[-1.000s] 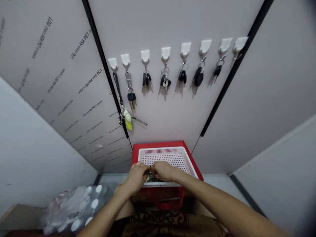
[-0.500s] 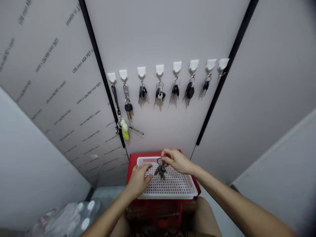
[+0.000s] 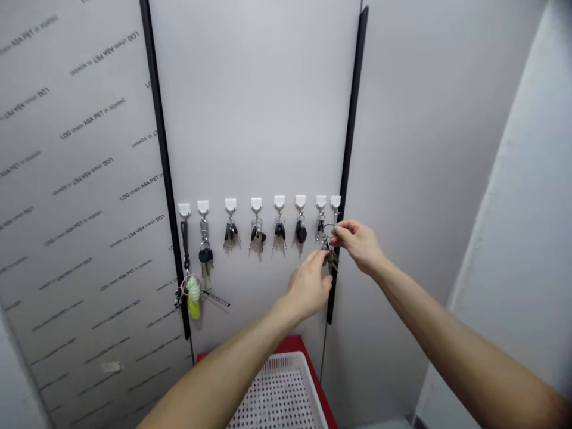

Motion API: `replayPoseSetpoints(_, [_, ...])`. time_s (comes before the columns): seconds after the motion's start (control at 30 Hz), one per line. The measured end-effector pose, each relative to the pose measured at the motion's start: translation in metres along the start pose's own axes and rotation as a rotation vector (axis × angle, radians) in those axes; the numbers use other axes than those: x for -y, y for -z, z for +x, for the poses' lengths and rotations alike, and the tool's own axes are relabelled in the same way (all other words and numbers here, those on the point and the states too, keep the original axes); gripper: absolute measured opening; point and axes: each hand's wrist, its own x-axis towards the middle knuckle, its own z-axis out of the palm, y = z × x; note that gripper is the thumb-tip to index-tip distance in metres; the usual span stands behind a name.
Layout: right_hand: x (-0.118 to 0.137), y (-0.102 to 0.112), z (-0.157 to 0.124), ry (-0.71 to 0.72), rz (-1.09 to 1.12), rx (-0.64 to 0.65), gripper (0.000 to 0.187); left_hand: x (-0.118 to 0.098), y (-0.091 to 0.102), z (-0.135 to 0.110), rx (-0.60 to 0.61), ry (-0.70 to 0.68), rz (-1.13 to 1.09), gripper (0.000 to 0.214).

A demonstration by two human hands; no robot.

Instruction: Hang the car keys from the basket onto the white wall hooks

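My right hand pinches the ring of a key bunch and holds it just below the rightmost white wall hook. Under the bunch, my left hand is raised with its fingers touching the dangling keys. A row of white hooks runs across the grey wall panel, and key sets hang from the others, such as the black-headed keys and, at the far left, a lanyard with a yellow-green charm.
Low in the view stands a white perforated basket on a red stool. Black vertical strips split the wall into panels. A pale wall rises on the right.
My right hand lifted the key bunch out of the basket and up to the rightmost hook. My left hand followed it upward, and my view tilted up.
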Motion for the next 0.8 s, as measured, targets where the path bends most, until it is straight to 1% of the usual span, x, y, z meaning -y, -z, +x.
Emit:
replayPoseSetpoints(0.1, [0.009, 0.006, 0.022, -0.005, 0.052, -0.084, 0.008, -0.009, -0.007, 0.031, -0.008, -0.019, 0.059, 0.041])
replayPoseSetpoints(0.2, [0.009, 0.010, 0.036, -0.028, 0.050, -0.142, 0.012, -0.011, -0.015, 0.050, 0.004, 0.012, 0.134, 0.039])
replayPoseSetpoints(0.33, [0.002, 0.012, 0.046, -0.058, 0.031, -0.206, 0.013, -0.008, -0.022, 0.060, 0.039, 0.016, 0.196, 0.036])
replayPoseSetpoints(0.5, [-0.006, 0.011, 0.052, -0.072, 0.010, -0.252, 0.011, -0.005, -0.025, 0.059, 0.083, 0.031, 0.206, 0.037])
replayPoseSetpoints(0.6, [-0.007, 0.013, 0.049, -0.065, 0.016, -0.272, 0.007, -0.002, -0.021, 0.046, 0.109, 0.043, 0.152, 0.039])
replayPoseSetpoints(0.67, [-0.014, 0.016, 0.038, -0.049, 0.006, -0.314, 0.005, 0.007, -0.017, 0.026, 0.097, 0.065, 0.080, 0.040])
replayPoseSetpoints(0.73, [-0.034, 0.017, 0.016, -0.045, -0.081, -0.345, 0.008, 0.026, -0.014, -0.006, 0.066, 0.155, -0.007, 0.040])
replayPoseSetpoints(0.77, [-0.050, 0.016, 0.000, -0.057, -0.164, -0.324, 0.009, 0.040, -0.015, -0.025, 0.053, 0.235, -0.053, 0.039])
replayPoseSetpoints(0.8, [-0.068, 0.013, -0.017, -0.089, -0.247, -0.239, 0.009, 0.055, -0.016, -0.045, 0.039, 0.333, -0.097, 0.039])
